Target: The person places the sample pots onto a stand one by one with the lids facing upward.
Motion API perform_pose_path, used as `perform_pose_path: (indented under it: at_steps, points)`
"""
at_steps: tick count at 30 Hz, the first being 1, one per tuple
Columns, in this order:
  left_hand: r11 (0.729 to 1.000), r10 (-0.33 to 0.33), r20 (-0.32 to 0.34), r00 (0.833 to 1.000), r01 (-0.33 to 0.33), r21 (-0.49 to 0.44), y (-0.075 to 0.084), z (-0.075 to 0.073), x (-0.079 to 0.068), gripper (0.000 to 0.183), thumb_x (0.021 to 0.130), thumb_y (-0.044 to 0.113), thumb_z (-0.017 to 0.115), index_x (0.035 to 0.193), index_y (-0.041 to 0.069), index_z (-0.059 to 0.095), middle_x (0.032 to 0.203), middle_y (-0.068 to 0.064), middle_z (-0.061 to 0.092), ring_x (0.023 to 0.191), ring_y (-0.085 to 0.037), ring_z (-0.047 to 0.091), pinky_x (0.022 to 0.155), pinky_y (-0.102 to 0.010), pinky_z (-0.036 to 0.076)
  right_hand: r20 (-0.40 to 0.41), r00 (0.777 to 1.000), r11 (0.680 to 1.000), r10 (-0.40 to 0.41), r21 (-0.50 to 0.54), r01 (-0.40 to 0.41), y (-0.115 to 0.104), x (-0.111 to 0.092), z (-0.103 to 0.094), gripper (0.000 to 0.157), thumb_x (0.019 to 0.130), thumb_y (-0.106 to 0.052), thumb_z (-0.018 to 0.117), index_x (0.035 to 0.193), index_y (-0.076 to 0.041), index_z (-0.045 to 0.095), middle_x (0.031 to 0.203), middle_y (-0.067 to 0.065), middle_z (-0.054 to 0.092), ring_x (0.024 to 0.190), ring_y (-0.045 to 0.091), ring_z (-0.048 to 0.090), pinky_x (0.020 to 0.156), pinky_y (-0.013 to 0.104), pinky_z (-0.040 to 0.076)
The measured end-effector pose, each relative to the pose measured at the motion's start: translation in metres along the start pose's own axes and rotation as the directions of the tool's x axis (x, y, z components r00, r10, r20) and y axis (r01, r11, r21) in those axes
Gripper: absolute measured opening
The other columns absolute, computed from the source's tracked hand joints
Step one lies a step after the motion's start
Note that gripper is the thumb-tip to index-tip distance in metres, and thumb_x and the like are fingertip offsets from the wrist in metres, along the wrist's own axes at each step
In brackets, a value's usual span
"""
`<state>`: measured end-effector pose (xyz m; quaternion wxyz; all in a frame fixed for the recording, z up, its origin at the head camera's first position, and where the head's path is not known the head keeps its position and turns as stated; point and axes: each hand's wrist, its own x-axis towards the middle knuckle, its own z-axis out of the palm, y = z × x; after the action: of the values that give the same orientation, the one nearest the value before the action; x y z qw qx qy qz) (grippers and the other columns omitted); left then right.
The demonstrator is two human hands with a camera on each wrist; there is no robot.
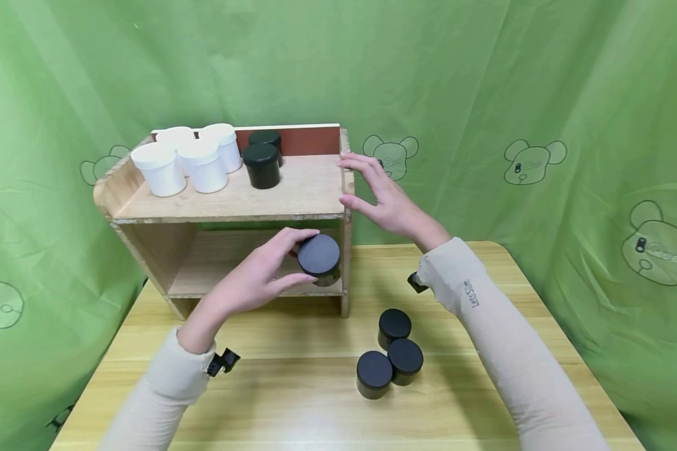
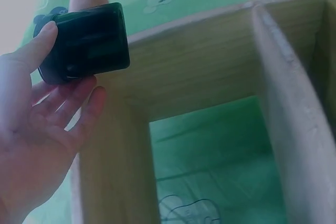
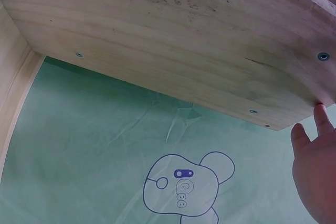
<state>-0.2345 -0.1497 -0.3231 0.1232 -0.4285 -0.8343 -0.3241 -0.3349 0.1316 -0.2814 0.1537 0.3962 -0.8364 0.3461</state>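
Note:
My left hand (image 1: 259,269) grips a black lidded jar (image 1: 319,255) between thumb and fingers, in front of the lower shelf's right end. In the left wrist view the same jar (image 2: 86,43) shows its dark side, thumb on one side and fingers beneath. My right hand (image 1: 386,197) is at the right side of the wooden shelf unit (image 1: 293,203), fingers spread and fingertips at its side panel. The right wrist view shows two fingertips (image 3: 321,116) against the wood. Two black jars (image 1: 262,166) and several white jars (image 1: 203,166) stand on the top shelf.
Three black jars (image 1: 405,360) stand grouped on the wooden table (image 1: 293,388), right of the shelf unit's front. A green curtain (image 1: 457,75) printed with bear heads hangs behind and at both sides. A reddish back strip (image 1: 310,141) edges the top shelf.

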Motion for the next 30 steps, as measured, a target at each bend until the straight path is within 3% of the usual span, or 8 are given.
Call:
perform_pose_path:
  at_steps: [7,17,24,30]
  points:
    - [1.0,0.028,-0.014,1.0,-0.028,0.004,0.009,-0.017,0.004,0.07,0.091,0.015,0.081,0.151,0.008,0.045,0.133,-0.005,0.057,0.109,-0.016,0.062,0.096,-0.036,0.056,-0.006,1.0,1.0,0.001,0.004,-0.001,0.0,-0.001,0.0,0.067,0.102,-0.053,0.058,0.157,-0.022,0.036,0.17,-0.003,0.024,0.157,0.026,0.025,0.121,0.07,0.023]
    - [0.999,0.053,-0.051,0.997,-0.053,-0.004,0.017,-0.041,0.012,0.07,0.092,0.011,0.079,0.152,0.007,0.044,0.14,-0.007,0.057,0.116,-0.016,0.06,0.1,-0.033,0.053,-0.039,0.999,0.999,-0.022,0.033,0.023,0.004,-0.002,0.003,0.07,0.101,-0.058,0.056,0.155,-0.017,0.039,0.168,0.0,0.027,0.156,0.025,0.026,0.123,0.068,0.022]
    - [1.0,0.025,-0.123,0.992,-0.024,0.006,0.02,-0.063,0.018,0.071,0.092,0.006,0.078,0.154,0.009,0.043,0.142,-0.009,0.055,0.128,-0.021,0.057,0.105,-0.039,0.053,-0.071,0.996,0.997,-0.046,0.059,0.05,0.004,0.0,0.007,0.068,0.101,-0.058,0.055,0.154,-0.018,0.04,0.167,0.0,0.028,0.156,0.023,0.027,0.124,0.065,0.022]
    - [1.0,0.012,-0.19,0.982,-0.013,-0.007,0.016,-0.074,0.027,0.069,0.092,0.004,0.077,0.153,0.006,0.044,0.138,-0.012,0.055,0.124,-0.022,0.057,0.101,-0.036,0.054,-0.093,0.995,0.995,-0.048,0.083,0.056,0.005,0.0,0.013,0.064,0.102,-0.05,0.058,0.154,-0.018,0.04,0.167,0.0,0.028,0.155,0.02,0.026,0.127,0.059,0.021]
